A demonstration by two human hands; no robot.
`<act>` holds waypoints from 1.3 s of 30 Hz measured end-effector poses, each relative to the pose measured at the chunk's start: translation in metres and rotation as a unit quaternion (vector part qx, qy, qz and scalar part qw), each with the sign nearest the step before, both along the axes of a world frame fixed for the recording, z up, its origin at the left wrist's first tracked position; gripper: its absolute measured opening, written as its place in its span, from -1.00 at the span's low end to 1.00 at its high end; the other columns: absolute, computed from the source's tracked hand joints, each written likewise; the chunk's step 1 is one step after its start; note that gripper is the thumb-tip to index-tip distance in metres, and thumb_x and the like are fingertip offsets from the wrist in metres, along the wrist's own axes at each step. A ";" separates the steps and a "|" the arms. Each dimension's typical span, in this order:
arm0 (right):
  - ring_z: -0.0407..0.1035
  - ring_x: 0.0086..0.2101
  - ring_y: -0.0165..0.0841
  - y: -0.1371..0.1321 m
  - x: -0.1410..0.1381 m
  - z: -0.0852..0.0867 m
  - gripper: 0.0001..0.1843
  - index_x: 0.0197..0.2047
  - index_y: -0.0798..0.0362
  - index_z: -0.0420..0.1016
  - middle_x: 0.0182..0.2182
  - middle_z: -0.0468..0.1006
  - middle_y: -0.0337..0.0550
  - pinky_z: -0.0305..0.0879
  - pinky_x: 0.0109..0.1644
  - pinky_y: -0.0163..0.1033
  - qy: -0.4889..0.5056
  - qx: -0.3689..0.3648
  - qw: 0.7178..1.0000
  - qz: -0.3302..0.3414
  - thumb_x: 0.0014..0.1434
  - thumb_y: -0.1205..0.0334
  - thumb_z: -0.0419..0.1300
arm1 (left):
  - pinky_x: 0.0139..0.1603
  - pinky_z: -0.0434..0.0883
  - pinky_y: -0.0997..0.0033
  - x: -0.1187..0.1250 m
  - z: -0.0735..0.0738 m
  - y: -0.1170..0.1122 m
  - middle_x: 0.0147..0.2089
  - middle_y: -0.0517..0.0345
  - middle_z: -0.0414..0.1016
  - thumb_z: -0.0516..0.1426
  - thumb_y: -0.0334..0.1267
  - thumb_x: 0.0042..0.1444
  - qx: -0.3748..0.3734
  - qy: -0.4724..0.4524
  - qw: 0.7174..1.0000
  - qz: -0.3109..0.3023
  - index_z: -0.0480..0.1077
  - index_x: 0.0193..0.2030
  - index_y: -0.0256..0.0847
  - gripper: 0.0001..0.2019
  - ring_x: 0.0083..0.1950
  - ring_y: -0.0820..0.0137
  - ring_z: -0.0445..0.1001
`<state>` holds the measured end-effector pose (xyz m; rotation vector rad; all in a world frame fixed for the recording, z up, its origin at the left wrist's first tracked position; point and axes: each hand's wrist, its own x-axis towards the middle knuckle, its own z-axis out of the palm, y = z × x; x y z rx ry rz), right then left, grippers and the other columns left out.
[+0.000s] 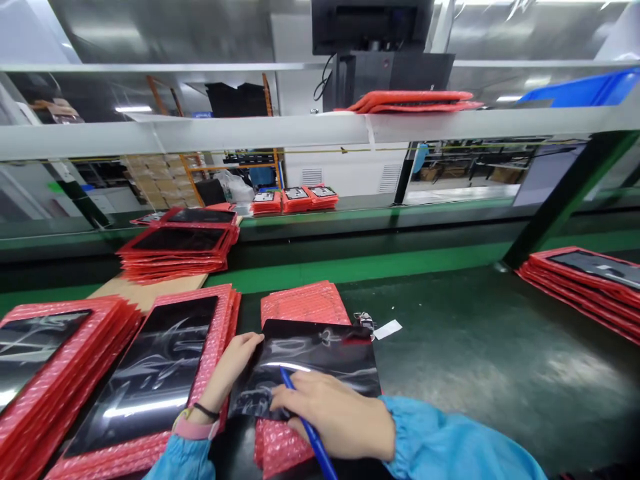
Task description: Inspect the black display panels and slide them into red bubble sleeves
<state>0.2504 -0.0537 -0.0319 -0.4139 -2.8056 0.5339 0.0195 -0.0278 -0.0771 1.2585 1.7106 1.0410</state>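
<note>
Right fingers (286,399) hold a blue pen (316,443) over a black panel (345,353).

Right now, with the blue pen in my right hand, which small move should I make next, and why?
Perhaps lift the blue pen clear of the black panel before shifting either: the right hand holds it slanted over the glossy face, and I cannot tell whether its end touches. The left hand is at the panel's far left corner, which should help hold it steady.

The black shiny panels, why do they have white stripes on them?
Head view: glare, probably reflected light, streaks the black panel under the right hand and the stacked panel to its left; head view: hazier glare whitens part of the green table.
</note>
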 end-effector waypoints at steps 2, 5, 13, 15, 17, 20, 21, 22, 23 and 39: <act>0.37 -0.16 -0.27 0.007 -0.007 -0.008 -0.70 0.04 0.01 0.35 -0.18 0.52 -0.11 0.27 -0.05 -0.26 0.013 0.006 1.000 -0.005 0.22 0.32 0.14 | -0.18 0.32 0.29 0.000 0.001 0.005 -0.41 0.23 0.41 0.16 -0.09 0.13 -0.003 0.012 1.000 -0.003 0.34 -0.50 -0.24 -0.70 -0.31 0.37 0.40; 0.37 -0.13 -0.26 0.019 0.000 -0.018 -0.69 0.02 0.00 0.36 -0.16 0.52 -0.11 0.27 -0.05 -0.23 0.036 -0.001 0.997 -0.074 0.19 0.37 0.14 | -0.19 0.32 0.29 -0.001 0.002 0.009 -0.45 0.23 0.41 0.17 -0.03 0.11 -0.010 0.018 1.000 -0.016 0.34 -0.54 -0.24 -0.66 -0.31 0.35 0.42; 0.38 -0.11 -0.15 0.054 0.067 -0.038 -0.70 0.01 0.08 0.39 -0.11 0.51 0.03 0.30 0.00 -0.04 0.108 -0.005 0.951 -0.290 0.21 0.44 0.08 | -0.58 0.03 0.43 -0.001 0.002 -0.014 -0.71 0.37 0.08 0.12 0.43 -0.27 -0.070 -0.035 0.997 -0.011 0.18 -0.64 -0.15 -0.39 -0.64 0.46 0.13; 0.40 -0.14 -0.15 0.062 0.082 -0.042 -0.70 -0.04 0.08 0.41 -0.15 0.51 0.03 0.33 -0.04 -0.03 0.127 -0.011 0.937 -0.324 0.19 0.46 0.04 | -0.61 -0.05 0.48 -0.002 0.000 -0.024 -0.70 0.41 0.03 0.12 0.44 -0.28 -0.094 -0.064 0.993 -0.021 0.17 -0.59 -0.15 -0.38 -0.67 0.52 0.03; 0.42 -0.20 -0.17 0.071 0.094 -0.045 -0.71 -0.06 0.07 0.41 -0.19 0.51 0.02 0.36 -0.10 -0.05 0.151 -0.020 0.922 -0.357 0.19 0.45 0.01 | -0.62 -0.09 0.52 -0.004 -0.002 -0.035 -0.68 0.44 0.02 0.21 0.37 -0.30 -0.109 -0.097 0.988 -0.045 0.17 -0.56 -0.16 -0.41 -0.67 0.57 -0.01; 0.45 -0.20 -0.18 0.088 0.108 -0.052 -0.77 -0.08 0.06 0.41 -0.18 0.53 0.01 0.36 -0.08 -0.01 0.197 -0.042 0.897 -0.393 0.21 0.34 0.03 | -0.59 0.07 0.53 -0.004 0.001 -0.049 -0.63 0.39 0.16 0.33 0.21 -0.33 -0.089 -0.148 0.983 -0.066 0.24 -0.49 -0.17 -0.46 -0.62 0.54 0.14; 0.46 -0.20 -0.19 0.094 0.111 -0.055 -0.79 -0.10 0.06 0.40 -0.18 0.54 0.01 0.36 -0.07 -0.01 0.213 -0.054 0.890 -0.399 0.21 0.30 0.05 | -0.53 0.17 0.52 -0.003 0.005 -0.053 -0.59 0.35 0.25 0.34 0.17 -0.31 -0.078 -0.163 0.982 -0.062 0.27 -0.45 -0.17 -0.48 -0.56 0.50 0.26; 0.47 -0.21 -0.21 0.101 0.113 -0.058 -0.81 -0.11 0.08 0.40 -0.19 0.55 0.00 0.38 -0.08 -0.02 0.227 -0.069 0.885 -0.401 0.22 0.26 0.07 | -0.43 0.27 0.51 -0.001 0.009 -0.056 -0.54 0.30 0.34 0.34 0.16 -0.28 -0.067 -0.176 0.981 -0.056 0.30 -0.40 -0.16 -0.50 -0.47 0.45 0.37; 0.49 -0.24 -0.24 0.107 0.114 -0.060 -0.82 -0.13 0.09 0.39 -0.21 0.57 -0.02 0.40 -0.11 -0.06 0.240 -0.088 0.880 -0.400 0.22 0.22 0.09 | -0.32 0.33 0.49 0.002 0.014 -0.059 -0.48 0.27 0.41 0.33 0.16 -0.25 -0.061 -0.191 0.979 -0.046 0.33 -0.35 -0.16 -0.51 -0.38 0.41 0.44; 0.31 -0.60 -0.48 0.121 0.108 -0.069 -0.64 -0.38 0.12 0.41 -0.61 0.38 -0.38 0.30 -0.47 -0.32 0.295 -0.213 0.861 -0.355 0.26 -0.01 0.15 | -0.21 0.43 0.41 -0.009 0.067 0.040 -0.38 0.12 0.59 0.35 -0.16 -0.14 -0.058 -0.277 0.958 -0.054 0.52 -0.29 -0.26 -0.72 -0.32 0.35 0.55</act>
